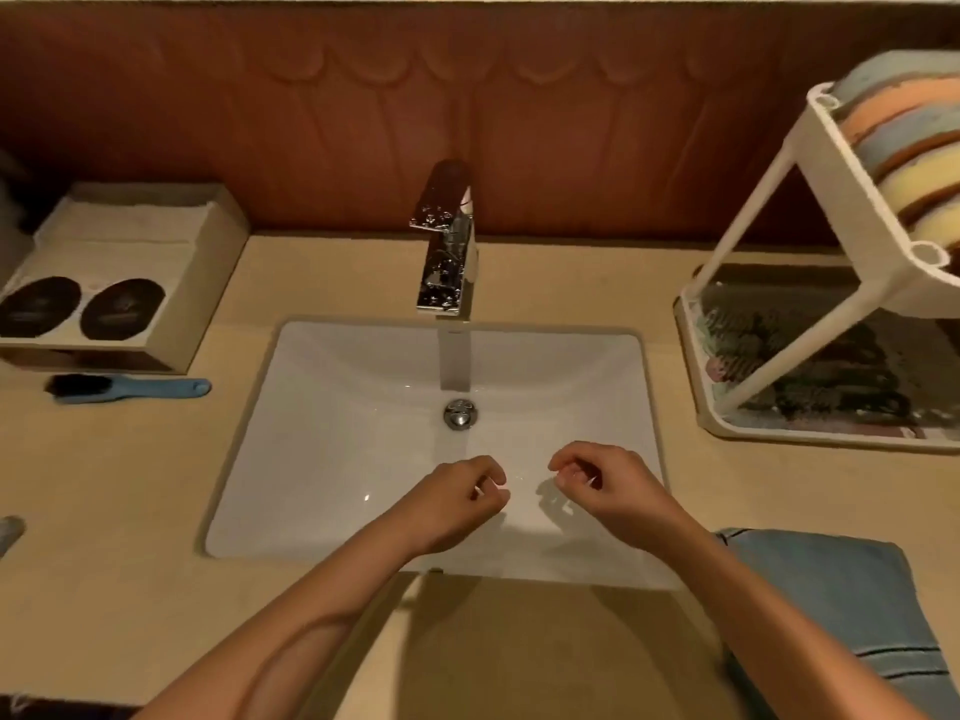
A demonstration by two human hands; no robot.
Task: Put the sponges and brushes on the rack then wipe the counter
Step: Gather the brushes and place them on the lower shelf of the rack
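My left hand (460, 498) and my right hand (602, 478) hover side by side over the white sink basin (322, 433), fingers loosely curled, holding nothing. A blue-handled brush with black bristles (130, 389) lies on the beige counter (104, 511) at the left, in front of a box. At the right stands a white two-tier rack (831, 163). Several sponges (914, 142) in orange, blue and yellow stand on its upper tier. Dark brushes or scrubbers (810, 366) lie blurred on its lower tray. A folded blue cloth (841, 605) lies on the counter at the front right.
A chrome tap (447, 252) stands behind the basin, with the drain (460, 413) below it. A cardboard box (119, 272) with two dark ovals sits at the back left. A grey object (10, 530) shows at the left edge. A brown wall panel backs the counter.
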